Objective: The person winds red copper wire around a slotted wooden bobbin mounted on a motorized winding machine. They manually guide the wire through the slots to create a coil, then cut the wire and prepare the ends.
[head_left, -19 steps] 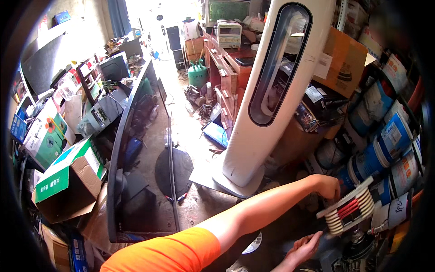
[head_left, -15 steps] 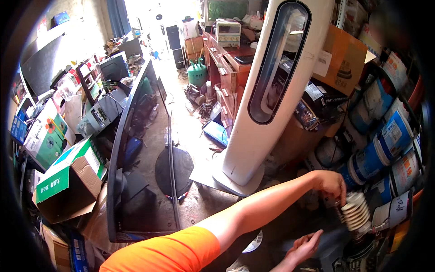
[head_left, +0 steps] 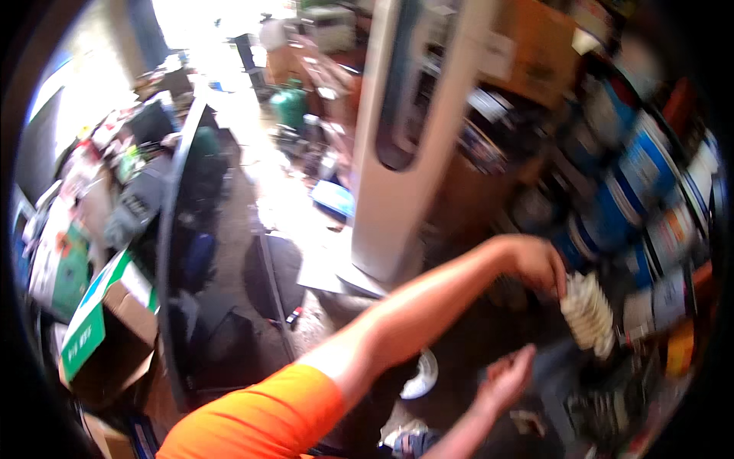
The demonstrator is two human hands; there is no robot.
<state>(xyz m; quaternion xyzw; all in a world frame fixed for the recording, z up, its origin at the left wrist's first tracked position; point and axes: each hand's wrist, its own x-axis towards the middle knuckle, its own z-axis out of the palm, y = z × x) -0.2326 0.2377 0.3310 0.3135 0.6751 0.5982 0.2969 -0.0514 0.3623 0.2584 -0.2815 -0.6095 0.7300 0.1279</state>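
We see a cream, ribbed, coil-like block at right, beyond both hands and before the stacked blue-and-white buckets. Left hand nearer: fingertips closed on the block's upper-left end. Long axis slants down, slightly rightward. Right hand lower left of it, apart, fingers loosely curled, nothing visible inside. Ridges stacked, evenly spaced; blur hides material.
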